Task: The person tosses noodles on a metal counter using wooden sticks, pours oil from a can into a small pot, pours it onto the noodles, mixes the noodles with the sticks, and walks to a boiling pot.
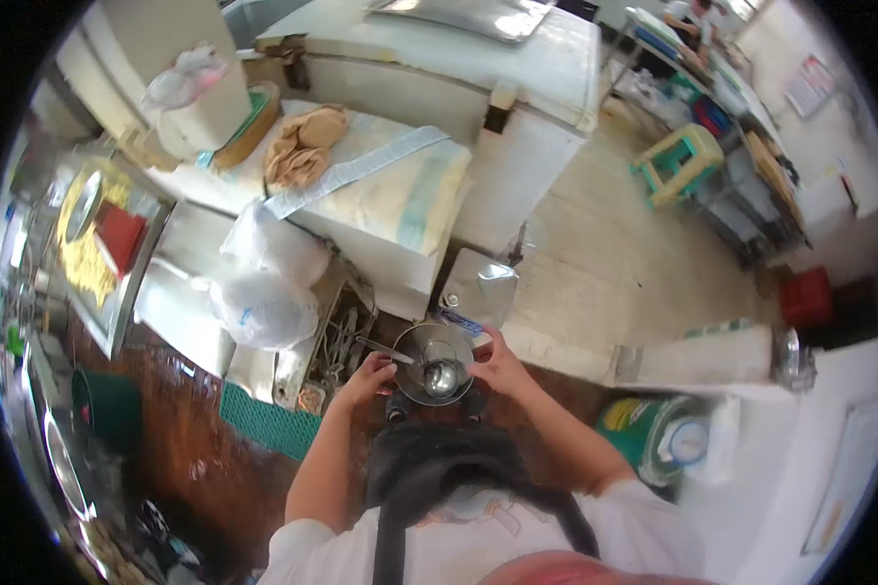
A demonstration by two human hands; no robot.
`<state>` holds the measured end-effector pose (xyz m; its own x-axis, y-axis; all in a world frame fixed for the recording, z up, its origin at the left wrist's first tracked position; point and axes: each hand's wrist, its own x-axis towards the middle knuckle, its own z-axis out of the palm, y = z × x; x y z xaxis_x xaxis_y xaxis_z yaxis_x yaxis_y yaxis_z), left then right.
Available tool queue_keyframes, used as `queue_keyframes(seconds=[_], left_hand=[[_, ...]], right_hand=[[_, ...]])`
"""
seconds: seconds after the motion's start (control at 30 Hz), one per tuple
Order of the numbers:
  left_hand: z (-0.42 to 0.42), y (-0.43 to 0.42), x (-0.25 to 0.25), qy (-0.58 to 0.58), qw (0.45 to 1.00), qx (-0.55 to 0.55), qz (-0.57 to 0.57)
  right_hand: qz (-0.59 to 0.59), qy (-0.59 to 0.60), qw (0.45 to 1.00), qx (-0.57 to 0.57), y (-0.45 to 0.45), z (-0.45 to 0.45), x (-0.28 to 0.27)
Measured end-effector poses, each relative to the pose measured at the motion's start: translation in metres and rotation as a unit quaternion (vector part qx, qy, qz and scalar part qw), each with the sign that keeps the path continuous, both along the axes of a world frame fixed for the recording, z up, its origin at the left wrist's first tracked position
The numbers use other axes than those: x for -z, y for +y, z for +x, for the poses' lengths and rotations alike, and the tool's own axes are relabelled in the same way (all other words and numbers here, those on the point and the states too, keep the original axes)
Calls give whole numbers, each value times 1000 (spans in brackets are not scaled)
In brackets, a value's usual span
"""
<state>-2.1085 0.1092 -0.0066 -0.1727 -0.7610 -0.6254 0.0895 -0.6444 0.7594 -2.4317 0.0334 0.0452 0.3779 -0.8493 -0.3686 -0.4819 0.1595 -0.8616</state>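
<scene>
A round metal bowl [415, 341] is between my two hands, in front of the dark apron. Its inside is shiny, with a smaller bright round shape low in it that I cannot make out clearly. My left hand [369, 378] is closed at the bowl's left side, where a flat metal handle or blade [383, 349] reaches over the rim. At the right rim, my right hand [498, 362] grips the bowl with curled fingers. Just beyond the bowl lies a square metal scale plate [480, 285], with a blue and white packet [461, 322] at its near edge.
Clear plastic bags [266, 302] and a rack of utensils [339, 341] stand to the left. Ahead is a white chest [376, 200] bearing brown cloth. A tray of yellow food [83, 263] is far left, a green container [626, 426] lower right. Another person [691, 24] is at the top right.
</scene>
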Motion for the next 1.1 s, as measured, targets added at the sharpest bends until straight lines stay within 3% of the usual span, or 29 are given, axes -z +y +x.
queue_keyframes(seconds=[0.1,0.2,0.33,0.5,0.7,0.8,1.1], left_hand=[[-7,29,-35,89,990,-98,39],[-12,65,-27,121,984,-132,12],[-7,110,-22,44,990,-121,60],[13,152,-18,94,975,-198,46],[19,182,8,128,953,-273,41],[19,187,6,119,952,-279,32],[21,200,14,142,925,-353,20]], right_hand=[[41,8,997,-68,-18,0,-12],[70,-3,992,-101,-14,7,-17],[54,48,985,-156,6,31,4],[99,54,975,-191,35,61,4],[151,-46,971,-181,57,72,12],[125,1,980,-153,59,70,3],[149,-26,972,-178,51,85,15]])
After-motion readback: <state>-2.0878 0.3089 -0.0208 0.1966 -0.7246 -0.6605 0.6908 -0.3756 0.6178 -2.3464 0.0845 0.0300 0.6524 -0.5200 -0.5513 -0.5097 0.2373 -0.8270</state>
